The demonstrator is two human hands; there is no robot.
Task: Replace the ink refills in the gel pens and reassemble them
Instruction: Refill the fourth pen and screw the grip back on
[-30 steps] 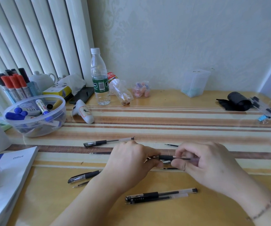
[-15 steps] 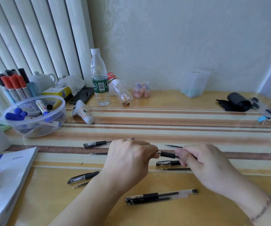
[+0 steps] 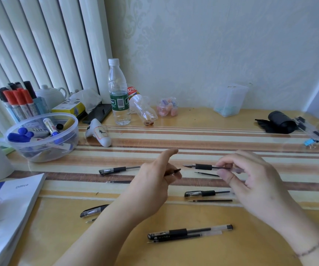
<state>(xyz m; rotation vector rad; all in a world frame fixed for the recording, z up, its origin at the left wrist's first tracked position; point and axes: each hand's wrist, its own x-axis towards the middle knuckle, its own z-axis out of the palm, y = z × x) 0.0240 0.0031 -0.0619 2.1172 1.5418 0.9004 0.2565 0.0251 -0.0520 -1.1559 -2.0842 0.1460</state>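
Observation:
My right hand [image 3: 250, 181] holds a clear gel pen [image 3: 202, 166] with a black grip, level above the table, its point facing left. My left hand [image 3: 152, 183] is a short gap to its left and pinches a small dark pen part [image 3: 175, 171], which looks like a tip cone; the index finger sticks out. On the table lie a capped pen [image 3: 116, 169], loose refills [image 3: 206, 174] [image 3: 211, 200] [image 3: 118, 182], another capped pen [image 3: 202, 193], a black cap end [image 3: 93, 210] partly hidden by my left forearm, and two pens [image 3: 189, 232] near the front edge.
A plastic bowl of markers [image 3: 41, 137] and a marker holder [image 3: 20, 104] stand at the left. A water bottle [image 3: 119, 96], a lying empty bottle [image 3: 144, 110], a small jar [image 3: 167, 107] and a clear box [image 3: 229, 100] line the back. A booklet [image 3: 7, 212] lies front left; a black roll [image 3: 279, 121] lies at the right.
My hands were joined on the pen a second ago. They have pulled apart: the left went left with the small dark part, the right kept the pen and rose slightly.

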